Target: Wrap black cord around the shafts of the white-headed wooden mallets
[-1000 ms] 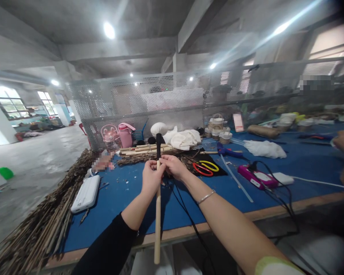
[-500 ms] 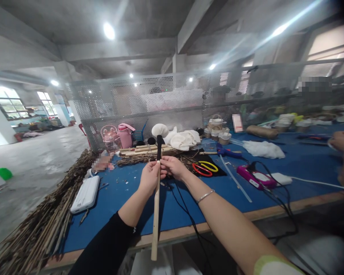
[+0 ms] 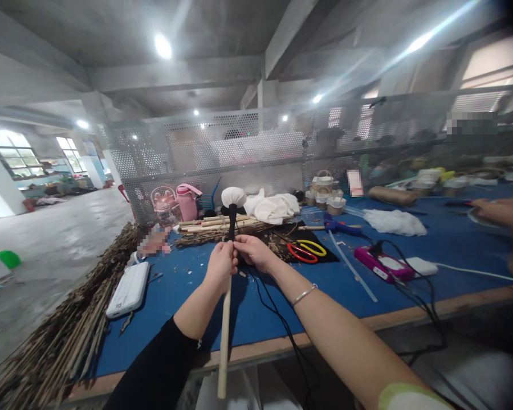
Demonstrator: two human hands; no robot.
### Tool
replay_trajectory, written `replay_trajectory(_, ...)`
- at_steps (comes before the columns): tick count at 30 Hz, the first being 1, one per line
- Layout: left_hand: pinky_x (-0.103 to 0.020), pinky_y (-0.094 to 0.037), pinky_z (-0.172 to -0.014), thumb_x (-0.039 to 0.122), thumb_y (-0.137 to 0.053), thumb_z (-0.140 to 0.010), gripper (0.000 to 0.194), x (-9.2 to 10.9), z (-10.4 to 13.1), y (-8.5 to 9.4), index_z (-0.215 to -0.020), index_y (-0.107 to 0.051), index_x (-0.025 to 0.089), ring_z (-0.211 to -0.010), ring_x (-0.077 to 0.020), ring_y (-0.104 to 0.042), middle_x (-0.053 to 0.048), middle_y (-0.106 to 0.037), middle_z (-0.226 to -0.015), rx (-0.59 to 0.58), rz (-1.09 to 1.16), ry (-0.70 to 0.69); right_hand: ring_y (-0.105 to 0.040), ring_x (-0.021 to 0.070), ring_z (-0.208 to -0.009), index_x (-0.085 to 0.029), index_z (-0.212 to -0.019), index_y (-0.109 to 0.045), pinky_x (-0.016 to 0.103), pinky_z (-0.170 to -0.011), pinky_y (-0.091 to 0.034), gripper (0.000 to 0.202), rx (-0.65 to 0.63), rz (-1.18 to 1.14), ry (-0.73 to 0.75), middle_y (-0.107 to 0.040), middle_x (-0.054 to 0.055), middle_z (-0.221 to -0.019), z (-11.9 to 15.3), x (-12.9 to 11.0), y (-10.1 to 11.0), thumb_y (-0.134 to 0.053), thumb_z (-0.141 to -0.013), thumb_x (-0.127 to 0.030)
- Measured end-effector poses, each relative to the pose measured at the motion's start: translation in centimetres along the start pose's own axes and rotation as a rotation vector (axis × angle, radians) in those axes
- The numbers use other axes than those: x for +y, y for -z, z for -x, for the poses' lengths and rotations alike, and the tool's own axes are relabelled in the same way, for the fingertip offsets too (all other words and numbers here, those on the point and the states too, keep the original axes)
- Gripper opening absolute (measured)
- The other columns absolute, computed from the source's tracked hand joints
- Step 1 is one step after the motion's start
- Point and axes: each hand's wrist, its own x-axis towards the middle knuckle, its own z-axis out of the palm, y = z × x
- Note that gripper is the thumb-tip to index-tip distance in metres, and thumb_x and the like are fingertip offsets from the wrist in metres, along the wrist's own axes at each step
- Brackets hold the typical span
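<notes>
— Both hands on one thing?
— Yes. The left hand [image 3: 220,266] has its grip wrapped round a pale wooden stick [image 3: 223,336], held nearly upright above the near edge of the blue tabletop [image 3: 188,307].
— And the right hand [image 3: 251,251]?
— Its grip pinches the stick just above the left, where a black neck carries a white padded head [image 3: 233,197].
— What lies nearby?
— Red and yellow scissors [image 3: 304,249] just right of the hands, a white power bank [image 3: 128,289] to the left, a pink tool [image 3: 380,263] further right.
</notes>
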Motion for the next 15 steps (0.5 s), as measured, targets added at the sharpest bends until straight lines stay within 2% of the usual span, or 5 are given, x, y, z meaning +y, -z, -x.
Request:
replay_trajectory(4,-0.014,-0.018,-0.034,0.034,-0.050,-0.077,0.021,0.1,-0.3,0.3,-0.072,-0.037,0.019,-0.036,-0.0019,-0.029,0.007,-0.040,-0.056,0.008,-0.006,0.000,-0.025,0.0014,-0.034,-0.014,-0.085,-0.055,0.017,-0.030,-0.015,0.031,0.027,0.064,-0.014,-0.055,-0.003,-0.061,0.0,0.3,0.5,-0.066,-0.068,-0.038)
replay_trajectory(7,-0.014,-0.017,-0.034,0.036,-0.051,-0.077,0.022,0.3,-0.4,0.4,-0.072,-0.037,0.019,-0.036,-0.0019,-0.029,0.008,-0.039,-0.055,-0.003,-0.009,0.001,-0.026,0.0023,-0.037,-0.014,-0.085,-0.056,0.017,-0.032,-0.019,0.031,0.062,0.147,-0.021,-0.051,-0.004,-0.059,-0.1,0.4,0.7,-0.064,-0.070,-0.040)
replay_trajectory(11,-0.014,-0.017,-0.035,0.036,-0.051,-0.077,0.022,0.5,-0.3,0.4,-0.071,-0.036,0.020,-0.035,-0.0026,-0.029,0.008,-0.038,-0.053,0.015,-0.070,-0.011,-0.046,0.0066,-0.055,-0.018,-0.097,-0.055,0.016,-0.045,-0.034,0.035,0.143,0.181,0.050,-0.052,-0.003,-0.067,0.0,0.1,0.4,-0.065,-0.072,-0.039)
replay_trajectory(13,-0.015,-0.019,-0.035,0.036,-0.050,-0.077,0.021,0.4,-0.5,0.6,-0.071,-0.037,0.020,-0.035,-0.0039,-0.031,0.008,-0.038,-0.051,0.040,-0.157,-0.012,-0.052,0.0088,-0.068,-0.021,-0.104,-0.052,0.017,-0.052,-0.039,0.038,0.132,0.111,0.037,-0.056,-0.001,-0.080,0.1,-0.1,0.1,-0.064,-0.073,-0.040)
replay_trajectory(15,-0.016,-0.021,-0.037,0.037,-0.052,-0.076,0.022,0.1,-0.8,1.0,-0.070,-0.040,0.020,-0.036,-0.0053,-0.033,0.007,-0.040,-0.049,0.065,-0.250,-0.036,-0.055,0.0101,-0.072,-0.023,-0.107,-0.049,0.019,-0.055,-0.042,0.040,0.082,0.015,-0.006,-0.057,0.001,-0.087,0.3,-0.4,-0.3,-0.061,-0.075,-0.043)
